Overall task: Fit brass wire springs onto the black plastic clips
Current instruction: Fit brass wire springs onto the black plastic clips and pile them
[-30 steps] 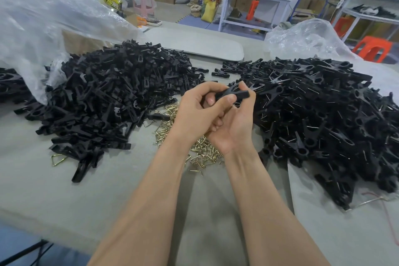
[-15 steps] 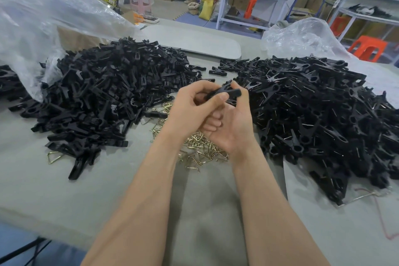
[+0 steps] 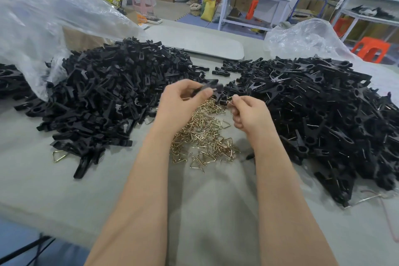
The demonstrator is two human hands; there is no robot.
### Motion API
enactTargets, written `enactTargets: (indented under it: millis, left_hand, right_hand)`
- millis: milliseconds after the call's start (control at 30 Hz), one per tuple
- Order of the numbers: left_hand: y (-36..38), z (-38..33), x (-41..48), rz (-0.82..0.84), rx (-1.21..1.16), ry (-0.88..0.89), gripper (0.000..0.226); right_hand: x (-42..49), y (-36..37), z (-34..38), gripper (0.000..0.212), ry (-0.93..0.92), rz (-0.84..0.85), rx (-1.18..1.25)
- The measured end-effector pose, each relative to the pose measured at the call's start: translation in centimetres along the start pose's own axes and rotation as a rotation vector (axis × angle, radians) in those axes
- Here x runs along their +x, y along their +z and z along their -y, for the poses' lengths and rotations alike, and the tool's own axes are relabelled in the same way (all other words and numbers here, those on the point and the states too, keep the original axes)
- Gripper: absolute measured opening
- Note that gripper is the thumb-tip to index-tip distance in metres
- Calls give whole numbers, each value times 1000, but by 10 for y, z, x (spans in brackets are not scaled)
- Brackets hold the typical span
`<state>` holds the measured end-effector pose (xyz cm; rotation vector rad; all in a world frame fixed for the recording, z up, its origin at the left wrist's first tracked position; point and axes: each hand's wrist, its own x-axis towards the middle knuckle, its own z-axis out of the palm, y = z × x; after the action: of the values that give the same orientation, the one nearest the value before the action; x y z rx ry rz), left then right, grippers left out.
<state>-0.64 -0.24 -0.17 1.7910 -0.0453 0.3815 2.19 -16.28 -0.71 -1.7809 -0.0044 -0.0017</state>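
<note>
So my left hand (image 3: 183,101) is pinching a black plastic clip (image 3: 210,88) up off the tabletop (image 3: 108,179), thumb and fingers closed around it, and my right hand (image 3: 248,112) is curled in with a brass wire spring (image 3: 230,99) nipped at the fingertips, just beside the clip but not touching yet. Loose springs (image 3: 203,136) are heaped right under my hands, bare clip halves (image 3: 112,93) piled on my left, what look like finished clips (image 3: 323,110) on my right. I'd say I'm at the lining-up stage; next comes hooking the spring's ends onto the clip, which needs steady aim.
</note>
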Motion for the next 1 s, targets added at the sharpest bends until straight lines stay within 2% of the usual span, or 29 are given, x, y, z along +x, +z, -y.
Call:
enactTargets:
  millis: [100,133,200,267,300,400,433,500,667,800,933,1000]
  left_hand:
    - [-4,0,2,-177,-433,-162,7]
    - [-5,0,3,-208,-589,-213,7]
    - [-5,2,5,-243,-782,-265,8]
    - [-6,4,6,-265,-847,-288,8]
    - [-5,5,6,-276,-868,-307,10]
    - [-5,7,8,-318,-953,-381,18]
    - [-6,8,9,-339,-979,-399,19]
    - [-7,8,9,-387,-997,-415,17]
    - [-7,8,9,-471,-982,-394,9]
    - [-5,10,10,-430,-898,-373,11]
    - [2,8,10,-386,-647,-294,7]
    - [5,8,8,-335,-597,-263,6]
  right_hand:
    - [-4,9,1,15,-4,30,-321]
    - [-6,14,2,17,16,63,-396]
    - [-10,20,4,37,1,59,-528]
    - [-16,21,12,44,-85,41,-595]
    - [-19,23,16,45,-118,96,-616]
    - [-33,44,21,39,-159,456,-810]
    - [-37,54,20,34,-181,523,-866]
    - [-41,68,16,29,-227,523,-906]
    - [-36,69,6,17,-258,276,-803]
    - [-24,50,7,4,-179,114,-550]
    - [-18,33,11,13,-83,103,-158]
    - [-16,30,9,10,-73,116,-151]
